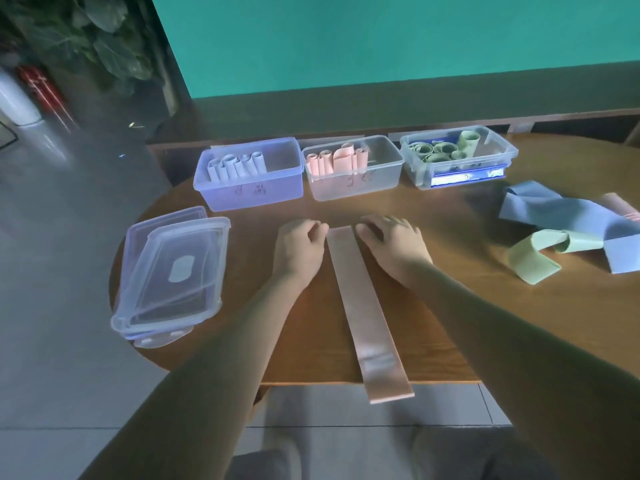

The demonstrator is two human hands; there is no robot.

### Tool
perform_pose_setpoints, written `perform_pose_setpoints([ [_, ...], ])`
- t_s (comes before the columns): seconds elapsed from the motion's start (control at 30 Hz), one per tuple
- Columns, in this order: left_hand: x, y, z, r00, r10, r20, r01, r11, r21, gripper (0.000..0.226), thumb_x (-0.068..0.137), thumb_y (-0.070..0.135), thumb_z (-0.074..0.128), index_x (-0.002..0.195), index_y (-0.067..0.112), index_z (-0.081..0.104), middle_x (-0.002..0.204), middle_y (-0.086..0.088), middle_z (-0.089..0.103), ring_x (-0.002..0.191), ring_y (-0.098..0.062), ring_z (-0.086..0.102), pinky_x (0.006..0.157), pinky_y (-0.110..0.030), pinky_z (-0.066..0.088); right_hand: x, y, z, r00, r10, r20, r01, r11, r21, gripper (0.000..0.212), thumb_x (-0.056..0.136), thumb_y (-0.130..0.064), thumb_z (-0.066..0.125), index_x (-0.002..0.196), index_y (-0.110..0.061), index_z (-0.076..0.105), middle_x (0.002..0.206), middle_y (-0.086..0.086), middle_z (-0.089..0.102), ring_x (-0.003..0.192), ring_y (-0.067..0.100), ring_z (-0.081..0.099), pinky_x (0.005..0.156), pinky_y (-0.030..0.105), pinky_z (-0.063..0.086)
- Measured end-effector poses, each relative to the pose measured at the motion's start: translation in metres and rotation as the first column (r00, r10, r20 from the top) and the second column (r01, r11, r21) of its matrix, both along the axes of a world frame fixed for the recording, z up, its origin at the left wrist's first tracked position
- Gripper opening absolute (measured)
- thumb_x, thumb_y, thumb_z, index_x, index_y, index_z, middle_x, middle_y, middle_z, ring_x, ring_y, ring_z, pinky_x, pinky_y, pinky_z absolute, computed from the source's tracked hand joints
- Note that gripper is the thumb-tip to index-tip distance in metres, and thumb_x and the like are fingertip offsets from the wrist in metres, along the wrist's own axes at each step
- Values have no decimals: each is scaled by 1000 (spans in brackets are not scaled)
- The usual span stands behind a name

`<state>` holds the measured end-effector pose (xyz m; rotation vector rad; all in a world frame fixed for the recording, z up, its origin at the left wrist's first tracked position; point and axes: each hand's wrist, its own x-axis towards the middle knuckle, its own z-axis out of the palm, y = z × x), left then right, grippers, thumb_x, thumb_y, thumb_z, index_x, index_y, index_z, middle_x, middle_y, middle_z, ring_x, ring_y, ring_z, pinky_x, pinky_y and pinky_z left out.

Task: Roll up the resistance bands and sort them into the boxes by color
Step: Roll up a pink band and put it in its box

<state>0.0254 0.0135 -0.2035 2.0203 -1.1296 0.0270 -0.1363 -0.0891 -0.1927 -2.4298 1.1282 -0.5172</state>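
A long pink resistance band (363,306) lies flat on the round wooden table (485,323), its near end hanging over the front edge. My left hand (299,247) pinches the band's far left corner with curled fingers. My right hand (391,244) pinches the far right corner. Three boxes stand in a row behind: a box (277,195) holding rolled blue bands, a clear box (381,178) holding rolled pink bands, and a clear box (502,161) holding rolled green bands.
Loose bands lie at the right of the table: a blue band (561,213), a green band (533,258) and a pink band (620,206) at the edge. Stacked clear lids (173,271) rest at the table's left edge. A teal wall stands behind.
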Motion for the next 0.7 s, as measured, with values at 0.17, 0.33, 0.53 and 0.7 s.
perform_pose_setpoints([
  [0.17,11,-20,-1,995,-90,35,91,996,-10,6,85,13,78,90,11,80,91,1,76,83,-9,62,78,-15,39,32,-29,-1,994,111,15,-111,994,-6,32,90,-61,61,103,-34,72,119,-14,65,113,17,52,95,37,36],
  [0.33,21,-38,-1,984,-63,-168,63,998,-4,8,88,22,76,95,24,78,93,16,72,90,-1,65,83,-22,52,42,-45,0,971,45,233,-100,968,230,30,74,-56,83,82,-29,72,88,-13,71,85,11,65,77,29,54],
  [0.53,23,-62,4,955,-36,-294,-21,982,-187,17,87,19,77,104,22,77,91,18,71,89,7,66,89,-15,53,51,-55,5,896,-104,431,5,974,225,12,86,-21,79,96,-21,72,94,-7,70,81,3,63,75,17,51],
  [0.7,12,-40,6,973,-32,-227,-8,985,-172,19,89,17,75,108,19,77,99,13,73,91,3,65,95,-24,54,42,-47,11,934,-106,342,29,974,225,44,85,-41,78,120,-18,66,109,-6,67,94,11,64,70,11,44],
])
